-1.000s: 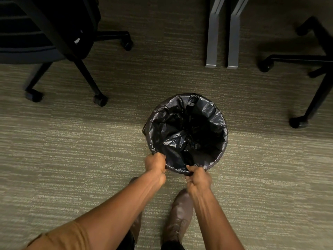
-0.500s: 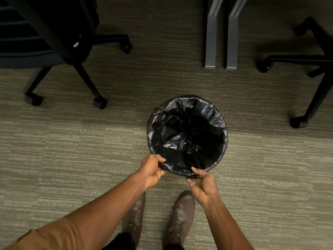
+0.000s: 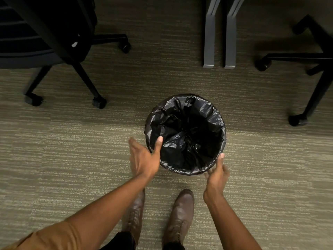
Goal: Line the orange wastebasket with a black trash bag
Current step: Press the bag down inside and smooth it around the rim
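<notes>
**Black bag covers the wastebasket's rim**

The wastebasket (image 3: 185, 135) stands upright on the floor, round, its mouth facing up. The black trash bag (image 3: 201, 123) lines it inside and folds out over the whole rim, so none of the orange shows from above. The film is glossy and heavily creased, sagging into a dark hollow at the centre. The near-left rim lies under the left thumb (image 3: 158, 144), apparently touching it; motion blur leaves that uncertain. The near-right rim sits just beside the tip of a right finger (image 3: 220, 158).

Bag (image 3: 187, 134) inside wastebasket (image 3: 182, 172), between chairs (image 3: 54, 42)
</notes>
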